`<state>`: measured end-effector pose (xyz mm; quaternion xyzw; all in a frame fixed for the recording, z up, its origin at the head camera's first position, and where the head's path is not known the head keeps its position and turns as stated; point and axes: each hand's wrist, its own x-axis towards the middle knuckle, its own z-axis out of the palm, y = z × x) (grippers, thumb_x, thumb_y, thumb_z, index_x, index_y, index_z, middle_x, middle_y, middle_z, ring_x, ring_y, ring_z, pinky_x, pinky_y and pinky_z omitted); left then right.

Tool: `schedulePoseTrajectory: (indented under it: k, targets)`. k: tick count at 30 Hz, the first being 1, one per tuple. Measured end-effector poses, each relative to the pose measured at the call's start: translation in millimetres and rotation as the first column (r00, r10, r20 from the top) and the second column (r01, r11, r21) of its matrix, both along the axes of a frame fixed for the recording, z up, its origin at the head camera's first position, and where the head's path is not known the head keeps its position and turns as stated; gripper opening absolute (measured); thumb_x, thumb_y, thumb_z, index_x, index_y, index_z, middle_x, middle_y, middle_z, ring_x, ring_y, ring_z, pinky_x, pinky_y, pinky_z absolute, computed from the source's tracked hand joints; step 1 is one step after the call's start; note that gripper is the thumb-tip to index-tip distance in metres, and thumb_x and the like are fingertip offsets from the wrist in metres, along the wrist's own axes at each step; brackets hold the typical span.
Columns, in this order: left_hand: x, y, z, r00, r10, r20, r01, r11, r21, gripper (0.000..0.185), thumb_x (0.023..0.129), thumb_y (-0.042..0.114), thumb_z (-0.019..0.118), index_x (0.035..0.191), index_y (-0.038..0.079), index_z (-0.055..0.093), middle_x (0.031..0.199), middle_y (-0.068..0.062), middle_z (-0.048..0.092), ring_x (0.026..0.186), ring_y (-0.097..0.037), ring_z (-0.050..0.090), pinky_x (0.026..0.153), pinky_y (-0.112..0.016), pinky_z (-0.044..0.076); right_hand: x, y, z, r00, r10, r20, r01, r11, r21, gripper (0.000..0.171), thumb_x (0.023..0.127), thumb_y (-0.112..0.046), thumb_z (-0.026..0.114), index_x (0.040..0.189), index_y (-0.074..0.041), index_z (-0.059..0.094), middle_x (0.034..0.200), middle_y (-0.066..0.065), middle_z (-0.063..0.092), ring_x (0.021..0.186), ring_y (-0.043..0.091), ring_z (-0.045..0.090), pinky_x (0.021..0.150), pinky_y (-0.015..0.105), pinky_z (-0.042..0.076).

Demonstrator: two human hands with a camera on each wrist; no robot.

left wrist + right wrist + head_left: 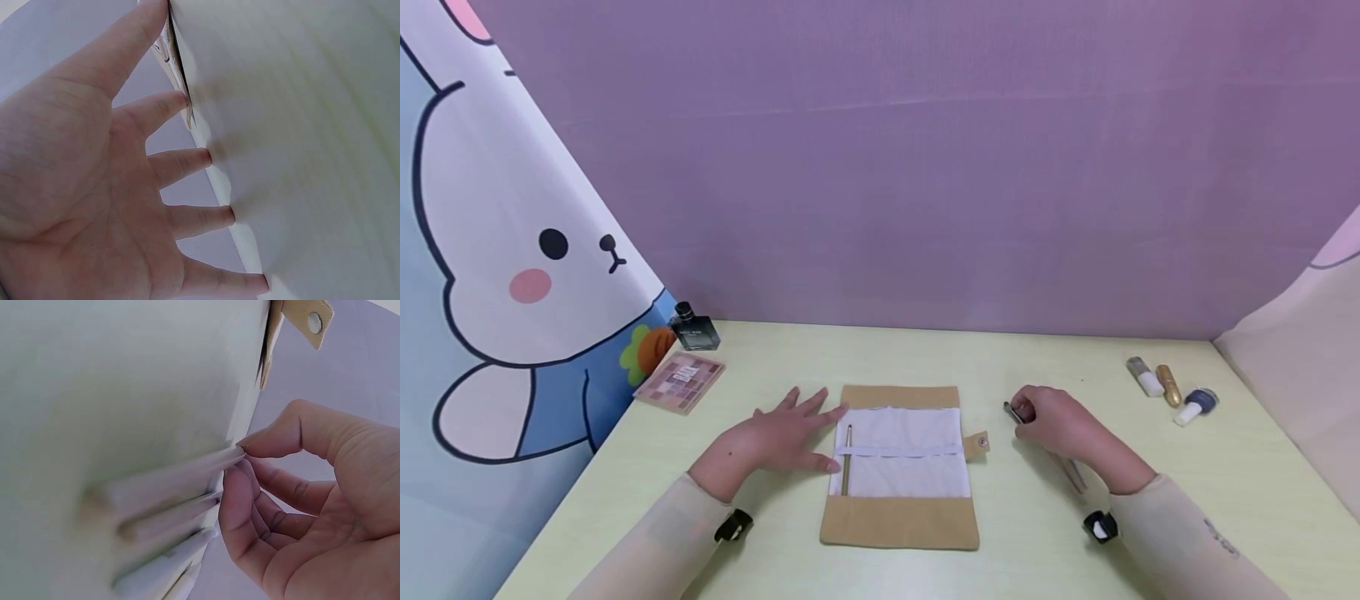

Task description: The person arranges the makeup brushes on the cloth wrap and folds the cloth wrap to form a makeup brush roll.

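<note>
A tan roll-up pouch (pixel 901 525) lies unrolled on the table, its white lining (pixel 917 477) facing up. One slim golden stick-like tool (pixel 846 477) lies along the lining's left side, under the strap (pixel 910 452). My left hand (pixel 775 437) spreads its fingers flat, with thumb and fingertips at the pouch's left edge. To the right of the pouch, my right hand (pixel 1060 425) pinches the end of a slim pale stick (pixel 175 477) between thumb and index finger. Several similar sticks (pixel 172 517) lie beside it, blurred, so their kind is unclear.
A snap tab (pixel 976 446) sticks out from the pouch's right edge. At the back left are a dark perfume bottle (pixel 696 332) and an eyeshadow palette (pixel 681 382). Small bottles (pixel 1144 377) and a gold tube (pixel 1168 386) lie at the back right.
</note>
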<state>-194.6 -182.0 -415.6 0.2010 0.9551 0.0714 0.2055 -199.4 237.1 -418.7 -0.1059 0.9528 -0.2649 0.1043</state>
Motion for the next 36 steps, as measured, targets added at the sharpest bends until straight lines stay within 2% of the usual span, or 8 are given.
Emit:
schedulePoseTrajectory:
  k: [9,15,24,28,32,36]
  targets:
    - [0.4,0,0.9,1.000,-0.008,-0.007,0.008,1.000,0.002,0.094,0.091,0.071,0.070,0.169,0.034,0.032,0.182,-0.013,0.016,0.162,-0.060,0.014,0.103,-0.097,0.025,0.2,-4,14.9,1.000,0.012,0.020,-0.010,0.996,-0.090,0.037,0.089,-0.005,0.072,0.124,0.004,0.065,0.102,0.011,0.071,0.083,0.017,0.061,0.069,0.030,0.053]
    - [1.3,-1,1.2,1.000,-0.009,0.006,0.009,1.000,0.009,0.093,0.092,0.070,0.070,0.169,0.034,0.032,0.182,-0.013,0.015,0.163,-0.060,0.013,0.104,-0.097,0.024,-4.8,-9,28.3,0.999,0.022,0.039,-0.012,0.968,-0.251,0.037,0.092,-0.007,0.071,0.127,0.004,0.065,0.104,0.011,0.069,0.087,0.015,0.063,0.067,0.026,0.055]
    - [-0.7,0,3.2,1.000,-0.013,0.003,0.013,1.000,0.000,0.092,0.093,0.070,0.068,0.170,0.034,0.031,0.182,-0.012,0.014,0.163,-0.059,0.012,0.105,-0.096,0.025,-21.4,-33,36.8,0.997,0.054,0.054,-0.021,0.872,-0.489,0.045,0.096,-0.006,0.065,0.139,0.005,0.060,0.117,0.018,0.067,0.095,0.015,0.066,0.080,0.028,0.064]
    - [-1.2,0,5.2,1.000,-0.006,0.011,0.006,1.000,0.004,0.093,0.093,0.069,0.069,0.170,0.034,0.030,0.182,-0.012,0.014,0.163,-0.060,0.012,0.105,-0.097,0.024,-23.8,-54,38.4,0.996,0.055,0.063,-0.009,0.813,-0.582,0.050,0.097,-0.004,0.067,0.144,0.006,0.055,0.123,0.023,0.066,0.097,0.014,0.067,0.084,0.033,0.066]
    - [-0.5,0,4.5,1.000,-0.004,0.018,0.004,1.000,0.014,0.093,0.093,0.069,0.070,0.170,0.034,0.031,0.182,-0.013,0.014,0.162,-0.061,0.012,0.105,-0.097,0.024,-24.8,-77,38.9,0.997,0.032,0.067,0.019,0.757,-0.653,0.054,0.096,-0.001,0.067,0.147,0.005,0.051,0.123,0.022,0.064,0.096,0.014,0.068,0.090,0.044,0.067]
    - [0.3,-1,4.2,1.000,-0.005,0.019,0.004,1.000,0.015,0.093,0.092,0.070,0.069,0.169,0.034,0.031,0.182,-0.013,0.014,0.162,-0.061,0.012,0.105,-0.097,0.024,-28.8,-99,35.5,0.998,-0.003,0.065,0.049,0.690,-0.722,0.054,0.095,0.004,0.066,0.147,0.006,0.049,0.120,0.019,0.063,0.094,0.013,0.068,0.087,0.040,0.068]
